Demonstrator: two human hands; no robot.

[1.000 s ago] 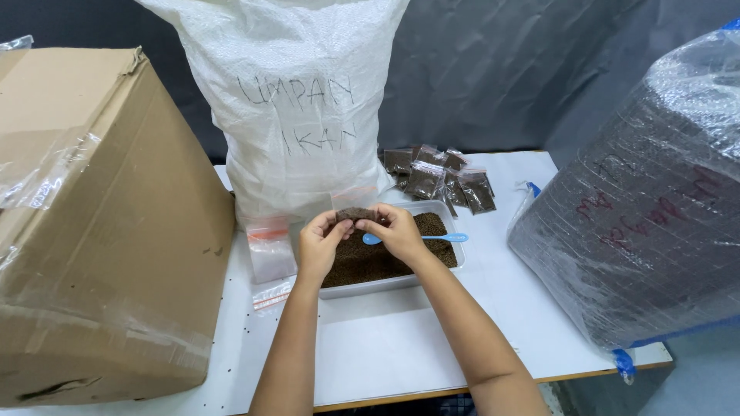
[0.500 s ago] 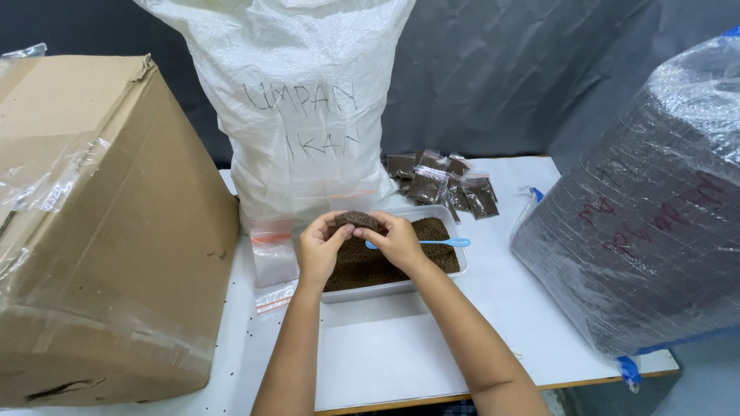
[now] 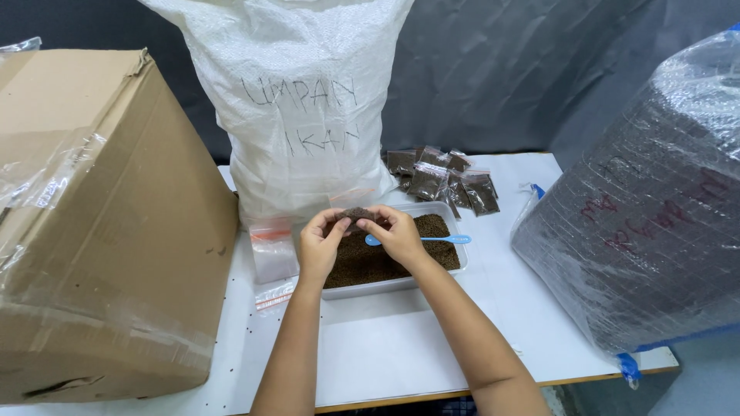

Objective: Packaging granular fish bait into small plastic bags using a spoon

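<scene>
- small pouch (image 3: 358, 213) of brown granules mostly hidden by fingers, seal edge hard to make out
- left hand (image 3: 320, 245) and right hand (image 3: 398, 233) both pinch pouch, fingertips together on it
- pouch held over tray (image 3: 401, 283) of granules; blue spoon (image 3: 432, 239) rests across tray

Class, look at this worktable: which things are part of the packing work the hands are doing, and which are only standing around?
In use:
- left hand and right hand, pinching a small filled bag
- clear tray of brown granules
- blue spoon
- empty zip bags
- pile of filled bags

Standing by:
- white woven sack
- cardboard box
- plastic-wrapped bundle
</scene>
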